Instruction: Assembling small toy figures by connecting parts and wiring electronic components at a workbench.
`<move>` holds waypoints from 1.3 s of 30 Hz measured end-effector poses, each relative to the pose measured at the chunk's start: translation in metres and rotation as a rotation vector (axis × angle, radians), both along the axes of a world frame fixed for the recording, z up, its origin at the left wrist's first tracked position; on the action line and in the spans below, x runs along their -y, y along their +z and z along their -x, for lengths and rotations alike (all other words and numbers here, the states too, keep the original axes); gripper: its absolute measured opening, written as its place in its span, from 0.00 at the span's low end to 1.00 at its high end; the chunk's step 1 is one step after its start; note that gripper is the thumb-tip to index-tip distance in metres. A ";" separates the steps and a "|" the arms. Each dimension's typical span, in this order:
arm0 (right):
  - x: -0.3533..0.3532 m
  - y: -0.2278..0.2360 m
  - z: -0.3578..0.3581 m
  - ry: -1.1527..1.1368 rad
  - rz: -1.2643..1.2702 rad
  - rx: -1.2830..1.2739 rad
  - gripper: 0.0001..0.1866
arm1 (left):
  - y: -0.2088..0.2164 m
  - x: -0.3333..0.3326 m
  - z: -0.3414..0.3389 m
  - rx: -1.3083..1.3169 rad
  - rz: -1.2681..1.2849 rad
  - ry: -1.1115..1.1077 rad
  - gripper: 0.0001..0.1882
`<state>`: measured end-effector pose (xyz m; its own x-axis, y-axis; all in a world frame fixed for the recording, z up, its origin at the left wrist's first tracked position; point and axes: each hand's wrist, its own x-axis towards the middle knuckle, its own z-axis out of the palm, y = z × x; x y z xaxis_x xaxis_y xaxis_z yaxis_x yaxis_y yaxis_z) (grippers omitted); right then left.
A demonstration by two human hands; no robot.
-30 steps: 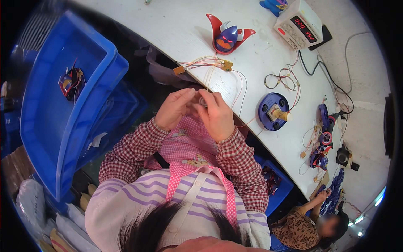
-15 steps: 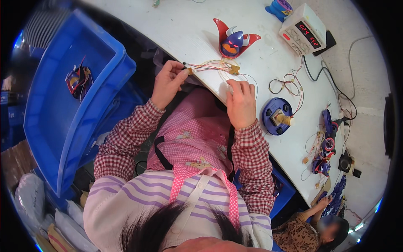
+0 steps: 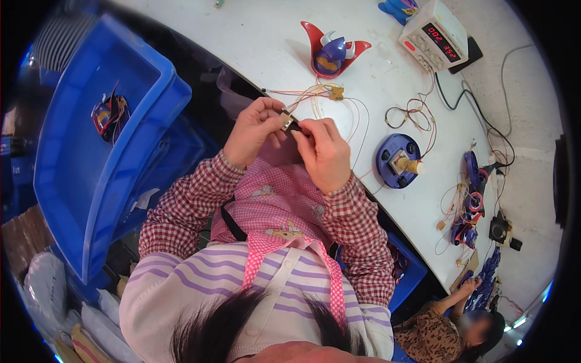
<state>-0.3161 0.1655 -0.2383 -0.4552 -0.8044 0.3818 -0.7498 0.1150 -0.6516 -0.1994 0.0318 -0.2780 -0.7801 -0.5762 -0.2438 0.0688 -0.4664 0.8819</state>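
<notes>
My left hand (image 3: 253,130) pinches a small tan circuit board (image 3: 286,121) above my lap, just off the table's near edge. Close against it, the thumb and fingers of my right hand (image 3: 325,152) are closed by a small dark piece at the board's side; what exactly they grip is mostly hidden. Thin red, white and yellow wires run from the board toward a second small tan board (image 3: 336,93) on the table. Behind that stands a toy head (image 3: 330,60), purple with white horns and a red winged collar, joined to the wires.
On the right lies a round purple toy base (image 3: 387,169), wired toward a white power supply (image 3: 434,36) with a red display. Several wired toy parts (image 3: 471,199) line the far right edge. A blue bin (image 3: 78,199) stands left. A co-worker (image 3: 433,339) sits at lower right.
My right hand has moved left off the table to meet my left hand. The left hand has shifted right and lower with the small board. The power supply's display reading has changed.
</notes>
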 end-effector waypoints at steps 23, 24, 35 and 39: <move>-0.007 -0.028 -0.003 0.034 0.068 -0.164 0.08 | -0.009 -0.024 0.009 0.022 0.112 0.022 0.10; -0.006 -0.029 -0.003 0.024 0.083 -0.184 0.08 | -0.011 -0.025 0.010 0.019 0.102 0.025 0.10; -0.131 0.042 0.009 -0.590 0.173 -0.132 0.26 | 0.056 -0.036 0.042 0.062 1.432 -0.156 0.36; -0.140 0.032 0.049 -0.608 0.138 0.114 0.31 | 0.046 -0.088 0.121 -0.201 1.534 -0.523 0.59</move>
